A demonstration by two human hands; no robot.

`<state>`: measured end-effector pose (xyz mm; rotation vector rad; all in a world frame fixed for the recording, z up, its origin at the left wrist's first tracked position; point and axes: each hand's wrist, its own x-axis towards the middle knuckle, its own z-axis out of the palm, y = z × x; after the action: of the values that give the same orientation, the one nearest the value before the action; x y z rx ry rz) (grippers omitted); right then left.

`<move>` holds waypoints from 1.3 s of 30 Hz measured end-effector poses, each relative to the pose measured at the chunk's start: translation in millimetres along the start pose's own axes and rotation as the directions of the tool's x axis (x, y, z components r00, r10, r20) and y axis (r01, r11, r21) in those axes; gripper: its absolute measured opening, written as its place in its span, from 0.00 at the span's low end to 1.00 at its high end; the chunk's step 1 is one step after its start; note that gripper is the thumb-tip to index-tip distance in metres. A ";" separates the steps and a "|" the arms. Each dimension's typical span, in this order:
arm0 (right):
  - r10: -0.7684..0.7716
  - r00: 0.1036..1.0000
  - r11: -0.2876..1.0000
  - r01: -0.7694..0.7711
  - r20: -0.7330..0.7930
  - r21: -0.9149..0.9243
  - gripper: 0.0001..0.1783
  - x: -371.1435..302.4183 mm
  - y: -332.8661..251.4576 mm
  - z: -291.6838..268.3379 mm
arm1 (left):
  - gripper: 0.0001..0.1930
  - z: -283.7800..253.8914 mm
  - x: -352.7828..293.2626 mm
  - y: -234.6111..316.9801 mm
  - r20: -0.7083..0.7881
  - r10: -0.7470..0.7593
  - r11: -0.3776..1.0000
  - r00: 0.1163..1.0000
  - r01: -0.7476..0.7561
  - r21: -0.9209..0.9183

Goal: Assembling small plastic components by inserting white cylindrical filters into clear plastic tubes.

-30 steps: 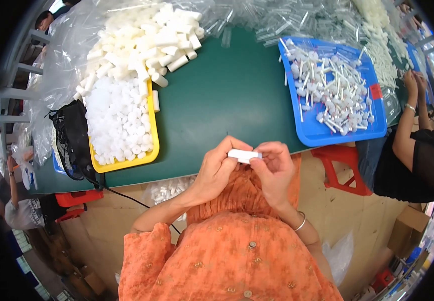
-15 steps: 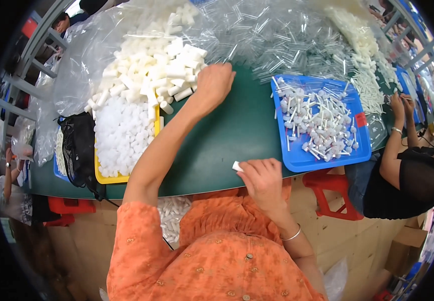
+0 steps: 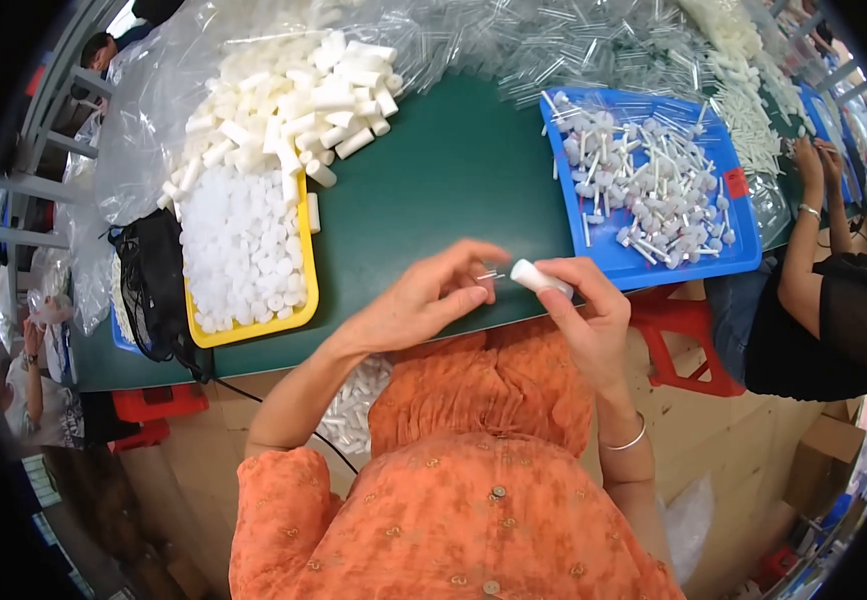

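In front of me, above the table's near edge, both hands are close together. My left hand point(image 3: 428, 295) pinches a short, thin clear tube point(image 3: 491, 274) between thumb and fingers. My right hand point(image 3: 593, 315) grips a white foam-like cylinder point(image 3: 533, 276) between thumb and fingers, one end turned toward the tube. A small gap separates tube and cylinder. Part of the cylinder is hidden by my right fingers.
At left are a yellow tray point(image 3: 310, 290) of small white caps, a pile of cream cylinders point(image 3: 323, 95) and a black mesh bag point(image 3: 148, 285). Clear tubes point(image 3: 593, 45) lie at the back. A blue tray point(image 3: 603, 262) holds white-stemmed pieces. A co-worker point(image 3: 823, 330) sits right.
My left hand has come back from the far side of the table to meet my right, and now holds a clear tube. The right hand, with its white cylinder, has risen slightly rightward.
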<state>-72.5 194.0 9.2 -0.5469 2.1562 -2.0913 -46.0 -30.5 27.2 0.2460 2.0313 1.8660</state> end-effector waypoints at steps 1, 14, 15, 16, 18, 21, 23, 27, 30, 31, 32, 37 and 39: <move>-0.022 0.998 0.998 0.026 0.065 -0.066 0.12 -0.6 -0.4 1.8 | 0.18 3.5 -5.6 -4.1 0.025 -0.003 0.999 1.000 0.005 -0.049; -0.244 0.923 0.798 0.366 0.299 -0.478 0.08 2.4 -9.0 -7.6 | 0.14 8.3 2.4 8.0 0.073 -0.060 0.955 0.996 0.036 0.296; -0.269 0.907 0.801 0.397 0.324 -0.448 0.09 4.7 -8.5 -3.7 | 0.14 9.0 -0.7 3.9 0.045 -0.003 0.956 0.999 -0.011 0.294; -0.288 0.896 0.797 0.419 0.337 -0.436 0.10 6.4 -3.7 0.7 | 0.13 8.5 -0.7 3.0 0.018 -0.005 0.948 1.000 -0.001 0.318; -0.242 0.883 0.806 0.414 0.402 -0.424 0.13 7.3 6.4 6.5 | 0.11 0.7 -4.8 -0.4 -0.011 -0.087 0.921 0.996 0.085 0.381; -0.192 0.907 0.917 0.302 0.376 -0.260 0.16 12.2 -5.1 -8.4 | 0.10 -4.1 -17.5 5.6 -0.031 -0.236 0.951 0.971 0.238 0.198; -0.113 0.908 0.959 0.206 0.405 -0.194 0.16 10.7 2.0 -14.1 | 0.10 -1.9 -19.1 4.3 0.011 -0.195 0.958 0.981 0.188 0.216; -0.074 0.906 0.977 0.149 0.417 -0.151 0.12 -3.6 6.3 1.9 | 0.09 10.2 -13.2 -16.5 0.049 -0.212 0.974 0.976 0.206 0.097; 0.021 0.911 0.994 0.024 0.412 -0.105 0.10 -7.4 6.5 -2.5 | 0.11 14.4 -17.5 -18.6 0.019 -0.188 0.979 0.982 0.186 0.085; 0.078 0.905 0.997 -0.066 0.419 -0.042 0.09 -10.2 5.5 -3.6 | 0.13 16.3 -20.4 -18.7 0.001 -0.156 0.980 0.988 0.154 0.130; 0.129 0.894 0.988 -0.153 0.430 0.021 0.09 -10.6 4.6 -4.9 | 0.13 17.9 -21.0 -18.1 -0.001 -0.156 0.979 0.988 0.154 0.132; 0.136 0.881 0.978 -0.191 0.453 0.078 0.09 -20.6 5.5 -0.2 | 0.11 37.7 -39.8 -15.2 -0.066 -0.037 0.884 0.997 0.064 0.463; 0.128 0.874 0.992 -0.120 0.469 -0.047 0.08 -24.5 5.4 2.2 | 0.11 47.1 -43.9 -18.5 -0.095 -0.012 0.872 0.995 0.057 0.485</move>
<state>-50.0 199.6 -0.7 -0.7999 1.8703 -1.6555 14.4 -5.3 13.0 0.2571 2.5281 1.3290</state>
